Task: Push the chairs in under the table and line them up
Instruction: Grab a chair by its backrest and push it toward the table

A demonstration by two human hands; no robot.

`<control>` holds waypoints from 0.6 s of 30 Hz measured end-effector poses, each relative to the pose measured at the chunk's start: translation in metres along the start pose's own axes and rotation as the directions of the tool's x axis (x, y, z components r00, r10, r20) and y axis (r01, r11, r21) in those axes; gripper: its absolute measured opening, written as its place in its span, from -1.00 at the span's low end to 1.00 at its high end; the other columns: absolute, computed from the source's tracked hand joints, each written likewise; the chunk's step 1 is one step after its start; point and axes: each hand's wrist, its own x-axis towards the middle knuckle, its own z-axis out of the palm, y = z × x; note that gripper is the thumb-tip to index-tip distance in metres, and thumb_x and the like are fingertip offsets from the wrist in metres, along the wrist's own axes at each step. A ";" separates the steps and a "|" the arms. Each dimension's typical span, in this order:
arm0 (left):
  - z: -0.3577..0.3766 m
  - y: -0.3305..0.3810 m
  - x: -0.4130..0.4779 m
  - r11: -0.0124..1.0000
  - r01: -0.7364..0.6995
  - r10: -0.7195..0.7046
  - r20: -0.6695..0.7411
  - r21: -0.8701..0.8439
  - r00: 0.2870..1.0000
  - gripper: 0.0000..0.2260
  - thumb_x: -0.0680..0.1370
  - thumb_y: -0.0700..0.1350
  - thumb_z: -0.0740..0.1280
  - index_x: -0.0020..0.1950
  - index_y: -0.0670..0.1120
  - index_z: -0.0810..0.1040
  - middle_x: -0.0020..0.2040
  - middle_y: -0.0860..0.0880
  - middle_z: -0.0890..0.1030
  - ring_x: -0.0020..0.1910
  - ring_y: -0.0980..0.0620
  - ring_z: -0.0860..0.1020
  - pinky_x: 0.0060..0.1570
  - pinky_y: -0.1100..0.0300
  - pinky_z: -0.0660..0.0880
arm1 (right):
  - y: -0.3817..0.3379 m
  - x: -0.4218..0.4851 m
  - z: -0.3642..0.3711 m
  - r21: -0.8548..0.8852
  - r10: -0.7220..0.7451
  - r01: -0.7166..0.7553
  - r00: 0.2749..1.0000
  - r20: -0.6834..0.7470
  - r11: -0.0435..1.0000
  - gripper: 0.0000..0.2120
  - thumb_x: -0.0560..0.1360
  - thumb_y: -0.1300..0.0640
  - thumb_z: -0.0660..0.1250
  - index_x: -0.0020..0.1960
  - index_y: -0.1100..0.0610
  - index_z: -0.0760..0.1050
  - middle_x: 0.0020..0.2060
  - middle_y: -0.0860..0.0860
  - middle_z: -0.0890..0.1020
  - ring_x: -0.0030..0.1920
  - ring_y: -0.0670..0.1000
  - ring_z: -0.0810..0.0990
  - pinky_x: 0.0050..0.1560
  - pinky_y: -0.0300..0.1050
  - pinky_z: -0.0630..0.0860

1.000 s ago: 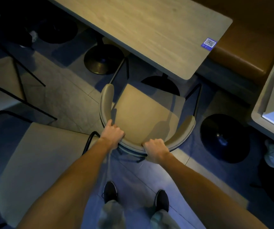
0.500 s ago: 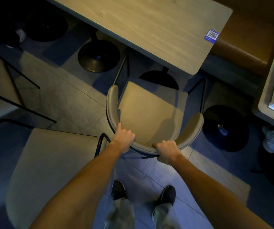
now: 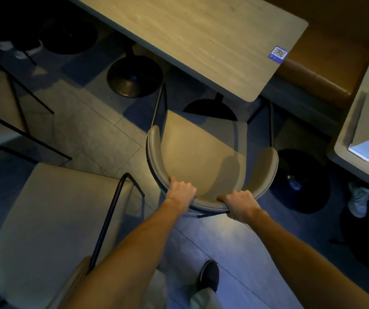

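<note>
Both our hands grip the beige padded chair with a curved backrest (image 3: pixel 199 150) at the table.
Left hand (image 3: pixel 182 192) and right hand (image 3: pixel 241 202) curl their fingers over the backrest; the seat's front sits just short of the pale wooden rectangular table (image 3: pixel 201 39), beside another beige chair (image 3: pixel 52 219).

A beige curved-back chair (image 3: pixel 203 161) sits mid-frame, front edge just short of the wooden table (image 3: pixel 201 39) at top; a second beige chair (image 3: pixel 52 221) stands lower left, apart from the table, angled.
</note>
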 end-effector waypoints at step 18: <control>0.001 0.009 -0.076 0.960 0.241 -0.269 -0.223 -0.143 0.937 -0.67 0.51 -0.07 0.37 0.28 -0.02 0.53 0.21 -0.11 0.57 0.21 -0.13 0.51 0.17 -0.04 0.36 | -0.020 -0.039 -0.065 -0.060 -0.147 0.139 0.976 -0.161 0.988 -0.52 0.52 -0.25 0.29 0.32 0.00 0.44 0.09 0.10 0.65 0.09 0.18 0.63 -0.01 0.02 0.50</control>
